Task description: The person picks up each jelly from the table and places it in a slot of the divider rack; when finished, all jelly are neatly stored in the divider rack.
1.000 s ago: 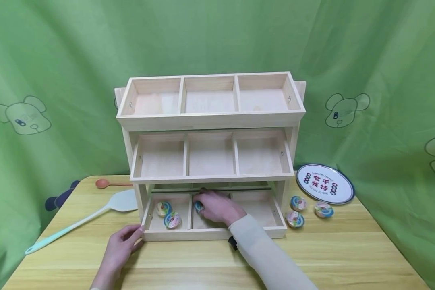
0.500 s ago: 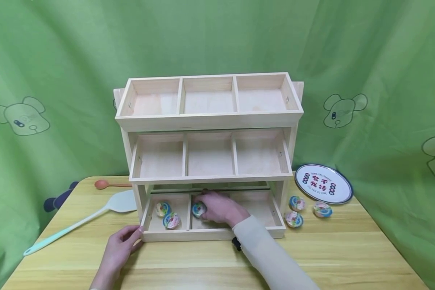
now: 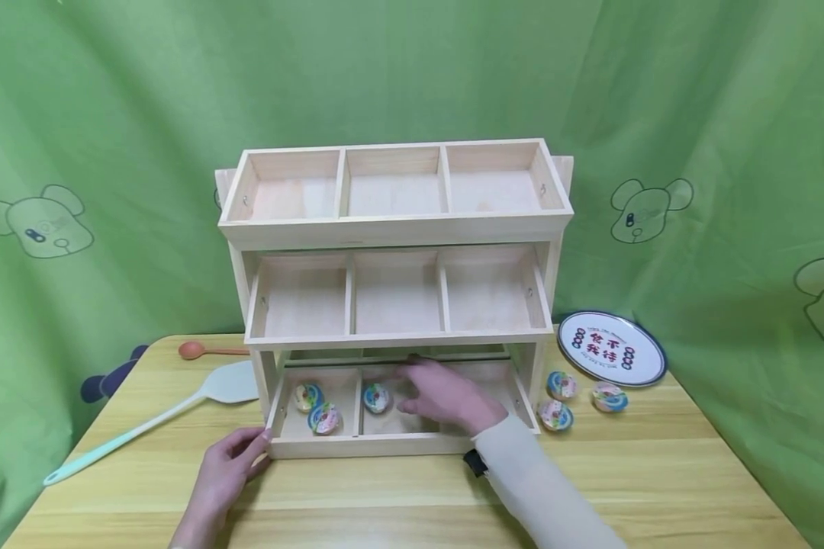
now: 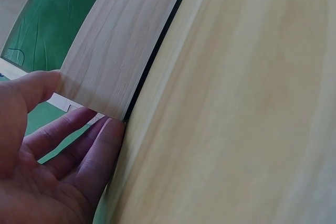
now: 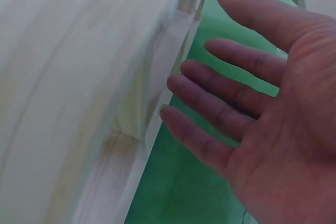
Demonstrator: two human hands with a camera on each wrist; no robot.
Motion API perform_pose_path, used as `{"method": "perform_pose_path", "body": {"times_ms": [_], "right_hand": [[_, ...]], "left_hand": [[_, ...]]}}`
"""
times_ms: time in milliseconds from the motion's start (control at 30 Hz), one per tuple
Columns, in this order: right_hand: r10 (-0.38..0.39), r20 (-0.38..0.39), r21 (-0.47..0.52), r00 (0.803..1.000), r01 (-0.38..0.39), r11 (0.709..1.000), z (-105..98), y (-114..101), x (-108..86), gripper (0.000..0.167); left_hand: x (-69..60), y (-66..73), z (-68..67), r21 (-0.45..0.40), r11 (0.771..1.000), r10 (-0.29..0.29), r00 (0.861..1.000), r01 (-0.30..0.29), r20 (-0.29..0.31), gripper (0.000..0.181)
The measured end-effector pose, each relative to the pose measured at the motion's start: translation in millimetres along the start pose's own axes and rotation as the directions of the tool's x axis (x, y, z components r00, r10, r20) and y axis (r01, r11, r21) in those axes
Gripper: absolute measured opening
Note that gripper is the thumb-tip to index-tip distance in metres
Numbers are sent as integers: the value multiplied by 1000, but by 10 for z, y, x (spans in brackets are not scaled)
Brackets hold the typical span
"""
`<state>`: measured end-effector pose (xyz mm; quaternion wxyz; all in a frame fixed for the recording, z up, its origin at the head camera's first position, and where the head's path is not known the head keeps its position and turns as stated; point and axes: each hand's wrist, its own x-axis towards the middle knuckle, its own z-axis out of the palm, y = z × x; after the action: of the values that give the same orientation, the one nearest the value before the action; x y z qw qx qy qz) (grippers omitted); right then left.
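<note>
A three-tier wooden rack (image 3: pixel 394 231) with divided trays stands on the table. In its bottom tray (image 3: pixel 405 446), two jelly cups (image 3: pixel 325 418) with colourful printed lids lie in the left compartment. One more jelly cup (image 3: pixel 376 398) sits in the middle compartment. My right hand (image 3: pixel 449 393) is above that tray, just right of this cup and apart from it; in the right wrist view its fingers (image 5: pixel 226 90) are spread and hold nothing. My left hand (image 3: pixel 223 473) holds the bottom tray's front left corner, thumb at the top edge and fingertips (image 4: pixel 107 137) at its end.
Several jelly cups (image 3: pixel 556 415) lie on the table (image 3: pixel 659 480) right of the rack, near a white plate (image 3: pixel 611 348) with a blue rim. To the left are a white spatula (image 3: pixel 230 381) with a mint handle and a red spoon (image 3: pixel 192 350). A green curtain (image 3: pixel 398 69) hangs behind.
My right hand has let go of a jelly cup in the middle compartment and moved right, its fingers now off the cup. The left hand stays at the tray corner.
</note>
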<state>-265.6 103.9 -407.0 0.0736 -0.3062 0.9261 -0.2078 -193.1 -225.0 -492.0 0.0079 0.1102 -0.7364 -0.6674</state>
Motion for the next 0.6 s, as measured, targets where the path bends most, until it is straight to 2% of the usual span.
{"method": "perform_pose_path", "body": {"times_ms": [600], "right_hand": [[29,-82,-26,996,-31,999,-153,168,-406,47]], "left_hand": [[-11,7,-7,2,1000,-17,1000,17,2,43]]}}
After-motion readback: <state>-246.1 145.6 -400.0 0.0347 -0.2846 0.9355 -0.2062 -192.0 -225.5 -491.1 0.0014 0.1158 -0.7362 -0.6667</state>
